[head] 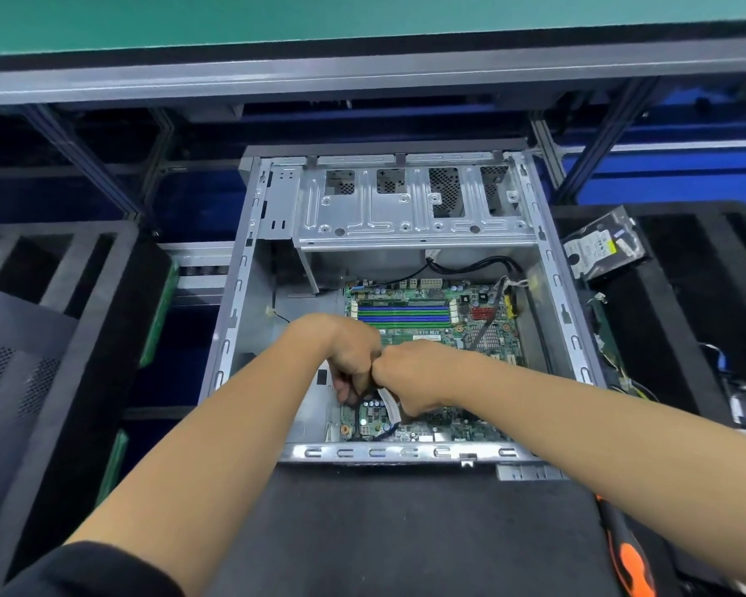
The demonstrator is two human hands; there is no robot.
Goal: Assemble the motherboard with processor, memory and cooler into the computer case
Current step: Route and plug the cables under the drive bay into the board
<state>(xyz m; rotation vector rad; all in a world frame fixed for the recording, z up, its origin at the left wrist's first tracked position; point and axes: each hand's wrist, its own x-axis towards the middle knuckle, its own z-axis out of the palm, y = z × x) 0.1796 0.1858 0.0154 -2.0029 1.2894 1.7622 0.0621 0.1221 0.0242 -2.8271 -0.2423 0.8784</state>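
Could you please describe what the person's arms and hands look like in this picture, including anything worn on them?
Both forearms are bare from the elbow down, and both hands, the left hand and the right hand, are bare too: no gloves, no watch, no wrist strap and no rings show. The only clothing in view is a dark, black-looking sleeve on the left upper arm at the bottom edge of the picture.

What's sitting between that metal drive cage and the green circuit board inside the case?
In the head view, a black cable loops across bare case floor between the drive cage and the motherboard.
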